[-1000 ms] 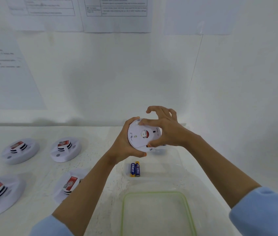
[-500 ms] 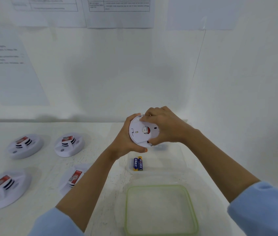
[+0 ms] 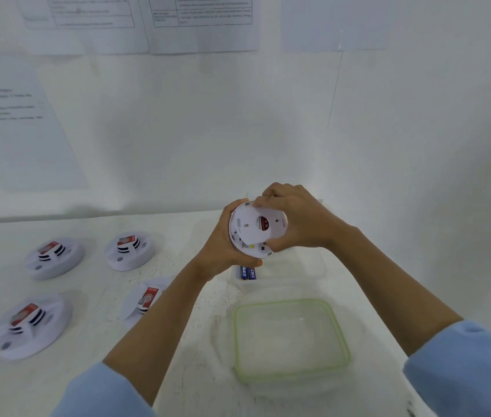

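A round white smoke detector [image 3: 251,233] is held up above the table with its back plate facing me. My left hand [image 3: 223,248] grips its body from the left and below. My right hand [image 3: 295,219] grips the back plate from the right, fingers curled over its top edge and thumb under it. Two blue batteries [image 3: 248,272] lie in a clear container just below the hands, partly hidden by my left hand.
Several white smoke detectors with red labels lie on the white table: one [image 3: 54,257], another [image 3: 130,250], a third [image 3: 32,325], and one [image 3: 148,299] partly behind my left forearm. A clear tub with a green rim [image 3: 291,338] stands near me. White walls with papers stand behind.
My right hand's fingers have closed down from a spread pose onto the detector's back plate. The view has shifted slightly; the detector stays held in the same place.
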Available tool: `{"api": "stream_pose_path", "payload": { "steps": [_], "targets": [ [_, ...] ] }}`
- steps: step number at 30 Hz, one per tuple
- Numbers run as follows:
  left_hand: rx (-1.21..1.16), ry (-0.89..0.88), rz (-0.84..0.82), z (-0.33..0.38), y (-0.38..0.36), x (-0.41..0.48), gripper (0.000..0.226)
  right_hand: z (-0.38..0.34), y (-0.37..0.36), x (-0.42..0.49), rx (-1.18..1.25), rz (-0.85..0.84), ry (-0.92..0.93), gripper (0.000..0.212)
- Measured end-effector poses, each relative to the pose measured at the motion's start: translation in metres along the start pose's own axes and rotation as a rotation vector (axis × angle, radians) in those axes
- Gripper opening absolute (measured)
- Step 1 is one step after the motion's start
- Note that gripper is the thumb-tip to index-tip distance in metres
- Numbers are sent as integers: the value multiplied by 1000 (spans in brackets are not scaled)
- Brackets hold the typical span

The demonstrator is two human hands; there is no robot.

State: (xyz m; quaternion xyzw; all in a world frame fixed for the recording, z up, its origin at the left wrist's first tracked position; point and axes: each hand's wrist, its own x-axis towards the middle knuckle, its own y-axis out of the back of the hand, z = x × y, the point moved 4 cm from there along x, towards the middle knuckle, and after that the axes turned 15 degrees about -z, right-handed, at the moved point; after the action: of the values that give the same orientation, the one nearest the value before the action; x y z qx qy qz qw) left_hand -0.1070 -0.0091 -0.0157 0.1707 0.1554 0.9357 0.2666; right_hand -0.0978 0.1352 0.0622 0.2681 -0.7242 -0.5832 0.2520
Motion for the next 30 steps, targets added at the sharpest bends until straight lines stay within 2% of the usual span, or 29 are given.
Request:
{"api": "stream_pose_path", "payload": {
  "steps": [2, 6, 12, 18, 25, 28, 30],
  "targets": [
    [-11, -8, 6, 3, -5, -7, 98, -1, -2, -10, 28, 24, -25, 66],
    [-88, 0, 1, 5, -16, -29, 104, -7, -8, -34, 105, -7, -67, 74],
    [-186, 13, 57, 19, -30, -60, 105, -15, -27, -84, 261, -73, -94, 71],
    [-196, 38, 101, 32, -39, -83, 105, -19, -62, -122, 328, -225, -141, 64],
    [-213, 55, 99, 40, -46, -90, 105, -20, -91, -115, 253, -461, -198, 67],
    [-219, 52, 89, 40, -48, -90, 105, -15, -91, -117, 363, -430, -223, 57],
    [-221, 54, 87, 41, -49, -90, 104, -11, -78, -119, 458, -245, -183, 36]
  ]
}}
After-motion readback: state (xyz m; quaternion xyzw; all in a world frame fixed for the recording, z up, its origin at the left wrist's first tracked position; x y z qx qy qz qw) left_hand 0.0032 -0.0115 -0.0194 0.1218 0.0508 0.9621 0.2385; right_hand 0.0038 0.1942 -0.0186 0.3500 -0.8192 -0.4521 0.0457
